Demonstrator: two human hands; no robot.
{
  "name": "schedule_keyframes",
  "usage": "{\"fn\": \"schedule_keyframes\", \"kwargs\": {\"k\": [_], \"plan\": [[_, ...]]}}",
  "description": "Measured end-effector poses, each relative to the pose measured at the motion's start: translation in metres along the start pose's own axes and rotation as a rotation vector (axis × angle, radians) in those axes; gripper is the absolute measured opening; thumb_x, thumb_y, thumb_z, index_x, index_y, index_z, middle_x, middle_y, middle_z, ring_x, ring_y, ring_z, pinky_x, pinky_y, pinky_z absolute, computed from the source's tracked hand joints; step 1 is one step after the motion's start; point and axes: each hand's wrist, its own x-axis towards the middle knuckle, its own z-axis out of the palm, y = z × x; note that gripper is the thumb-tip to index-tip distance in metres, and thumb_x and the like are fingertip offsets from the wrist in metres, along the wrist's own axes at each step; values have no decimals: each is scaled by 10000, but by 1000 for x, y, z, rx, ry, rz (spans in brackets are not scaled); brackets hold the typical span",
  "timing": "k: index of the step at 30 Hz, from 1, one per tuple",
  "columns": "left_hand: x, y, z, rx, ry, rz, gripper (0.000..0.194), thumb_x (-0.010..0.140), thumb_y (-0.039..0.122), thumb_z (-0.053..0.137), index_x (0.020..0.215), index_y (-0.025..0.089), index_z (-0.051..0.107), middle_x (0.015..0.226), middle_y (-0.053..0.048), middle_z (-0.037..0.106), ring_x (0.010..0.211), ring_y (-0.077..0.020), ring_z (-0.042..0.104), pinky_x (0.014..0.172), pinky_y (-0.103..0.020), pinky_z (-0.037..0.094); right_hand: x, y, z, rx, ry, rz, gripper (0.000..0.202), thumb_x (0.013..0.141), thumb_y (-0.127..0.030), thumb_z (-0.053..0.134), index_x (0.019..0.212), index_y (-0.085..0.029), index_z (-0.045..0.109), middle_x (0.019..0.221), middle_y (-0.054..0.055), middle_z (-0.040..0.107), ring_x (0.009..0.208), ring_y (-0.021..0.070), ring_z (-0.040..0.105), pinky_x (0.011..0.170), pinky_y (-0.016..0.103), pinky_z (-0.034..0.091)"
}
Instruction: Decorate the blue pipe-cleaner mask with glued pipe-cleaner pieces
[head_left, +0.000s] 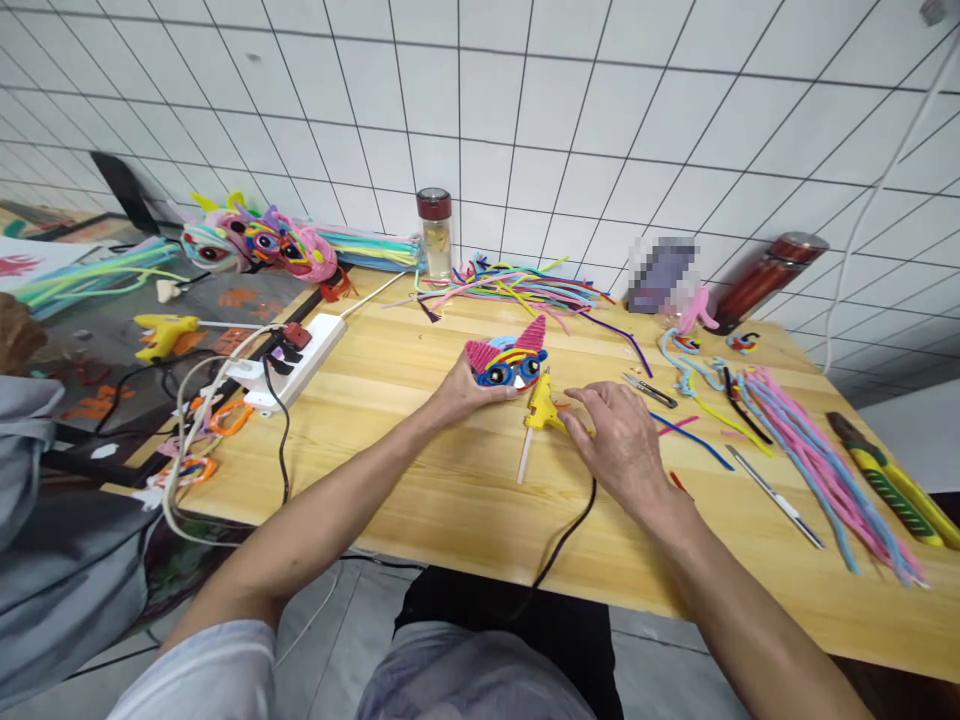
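Observation:
My left hand (459, 393) is closed around the lower left of a small pipe-cleaner animal head (510, 365). The head has pink ears, round blue-rimmed eyes and yellow and blue bands. Just right of it lies a yellow hot glue gun (541, 402), nozzle pointing away from me and a clear glue stick (523, 455) sticking out of its back. My right hand (619, 435) is over the gun's handle, thumb and forefinger apart; its other fingers are partly hidden. A black cord (574, 530) runs from beneath that hand off the table's front edge.
Loose pipe cleaners (517, 285) lie by the wall near a glass bottle (435, 235). Snips (650, 390), a craft knife (776, 497) and pliers (892, 480) lie to the right. Leftward are a power strip (300, 365), another glue gun (161, 337), finished heads (259, 240) and a person's sleeve (26, 430).

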Motion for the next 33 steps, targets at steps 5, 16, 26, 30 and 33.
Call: {"fn": "schedule_keyframes", "kwargs": {"k": [5, 16, 26, 30, 33], "plan": [[-8, -6, 7, 50, 44, -86, 885, 605, 514, 1001, 1302, 149, 596, 1264, -143, 736, 1170, -318, 702, 1061, -491, 555, 42, -14, -6, -16, 197, -150, 148, 1060, -258, 591, 994, -220, 718, 897, 72, 721, 878, 236, 620, 794, 375, 415], [-9, -20, 8, 69, 82, -56, 897, 593, 485, 1011, 1332, 192, 596, 1284, -122, 700, 1208, -323, 678, 1075, -495, 553, 62, -14, 3, -90, 61, -182, 175, 1053, -260, 565, 985, -221, 721, 906, 85, 720, 892, 260, 585, 817, 397, 374], [-11, -8, 8, 152, 40, -52, 822, 627, 496, 985, 1284, 194, 593, 1228, -113, 704, 1138, -309, 688, 1019, -490, 573, 63, -14, 8, -150, 7, -190, 207, 1052, -215, 532, 915, -209, 687, 883, 97, 703, 888, 266, 572, 817, 391, 371], [-11, -11, 7, 124, 40, -44, 847, 621, 472, 992, 1309, 196, 581, 1259, -122, 701, 1171, -317, 689, 1042, -499, 569, 62, -10, 8, -133, 33, -168, 224, 1068, -235, 503, 931, -211, 679, 882, 98, 694, 864, 266, 560, 800, 392, 373], [-11, -14, 8, 100, 30, -30, 849, 630, 473, 985, 1316, 189, 574, 1302, -141, 687, 1211, -330, 682, 1068, -512, 561, 59, -3, 2, -64, 44, -129, 215, 1072, -270, 496, 964, -221, 675, 909, 97, 700, 890, 268, 580, 822, 389, 399]]}}
